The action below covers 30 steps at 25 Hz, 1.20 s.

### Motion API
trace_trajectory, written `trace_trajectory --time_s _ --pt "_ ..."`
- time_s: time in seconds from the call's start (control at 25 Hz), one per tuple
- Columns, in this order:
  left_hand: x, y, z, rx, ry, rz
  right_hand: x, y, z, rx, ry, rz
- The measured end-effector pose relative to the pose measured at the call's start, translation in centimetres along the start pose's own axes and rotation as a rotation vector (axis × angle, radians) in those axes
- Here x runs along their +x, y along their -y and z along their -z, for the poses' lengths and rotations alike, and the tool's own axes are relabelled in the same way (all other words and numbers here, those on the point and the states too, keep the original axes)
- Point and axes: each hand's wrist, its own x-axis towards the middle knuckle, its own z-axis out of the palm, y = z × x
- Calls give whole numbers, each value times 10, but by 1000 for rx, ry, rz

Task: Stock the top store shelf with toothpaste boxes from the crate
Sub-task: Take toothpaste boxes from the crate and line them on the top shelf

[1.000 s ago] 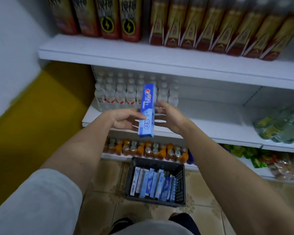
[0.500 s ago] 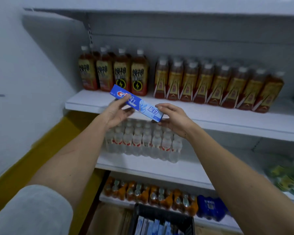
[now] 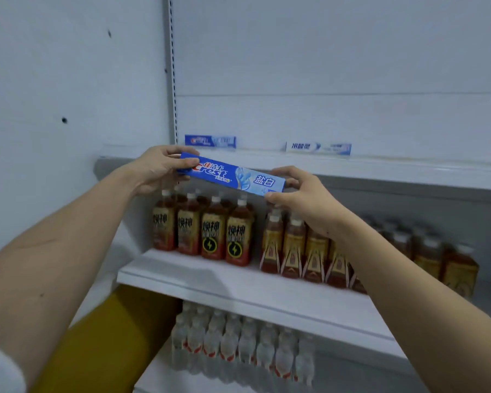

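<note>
While both hands' fingers pinch the toothpaste box (image 3: 233, 175) ends, the top shelf (image 3: 394, 168) holds two boxes (lying flat).

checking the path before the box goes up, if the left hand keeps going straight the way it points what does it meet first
Probably the front edge of the top shelf: the left hand, gripping the toothpaste box, sits level with that edge. Depth is unclear.

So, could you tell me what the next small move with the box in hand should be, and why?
Probably lift the toothpaste box slightly and slide it forward onto the top shelf. The left hand and right hand grip its ends and hold it level just in front of the shelf edge, and bare shelf shows between the blue box and the white box already there.
</note>
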Motion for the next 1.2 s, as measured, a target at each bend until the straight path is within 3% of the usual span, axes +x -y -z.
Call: trace_trajectory --time_s 0.16,0.4,0.68,0.84,1.2 --pt "12 -24 -4 8 -5 -49 16 29 19 -180 -13 86" --pt "31 -47 -13 56 -49 -148 47 53 38 -260 -24 171" --pt "108 -55 -7 534 -34 -217 123 63 50 -541 -77 87" --pt "170 -47 0 788 36 -235 177 61 44 -863 -111 42" --pt "310 -34 -14 956 310 -254 302 35 48 -1383 -173 -133"
